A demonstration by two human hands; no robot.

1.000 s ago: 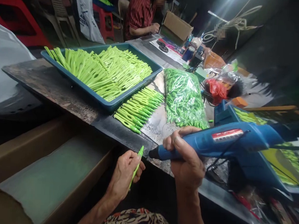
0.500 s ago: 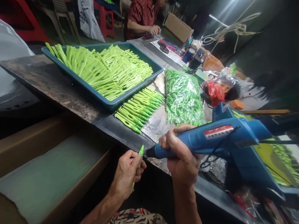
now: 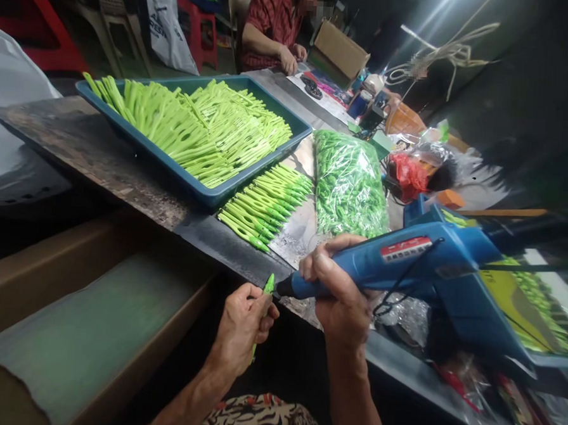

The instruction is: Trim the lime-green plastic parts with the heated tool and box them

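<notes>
Dim room; a worn, dark tabletop (image 3: 100, 165) is slanting across our view. Our left hand (image 3: 244, 315) is curling mostly closed, thumb and fingers pinching a slim, bright-green pen-like piece (image 3: 269, 283), pointed end up, at the table's near edge. Our right hand (image 3: 344, 285) is wrapping around the front of a blue, pistol-shaped power tool (image 3: 386, 259) with a red-and-white label, fingers closed on its barrel. We are aiming its black tip (image 3: 284, 287) at the side of the green piece, near the pointed end; whether they are touching, we are unable to tell.

Just beyond, a neat row of slim light-green pieces with darker green ends (image 3: 265, 202) is lying on the tabletop, right beside a dark blue-green plastic tray (image 3: 211, 196) that is holding heaped light-green sticks (image 3: 197, 129). Right of the row, a clear plastic bag (image 3: 350, 181) is bulging with small green parts. Farther right, a blue plastic bin (image 3: 491, 337) is holding more green pieces (image 3: 541, 302). Lower left, a grey-green sheet (image 3: 101, 330) is lying inside a brown box-like compartment (image 3: 23, 281). Far end: a person in a dark red shirt (image 3: 270, 21) is leaning at the table, hands near a brown cardboard box (image 3: 340, 50).
</notes>
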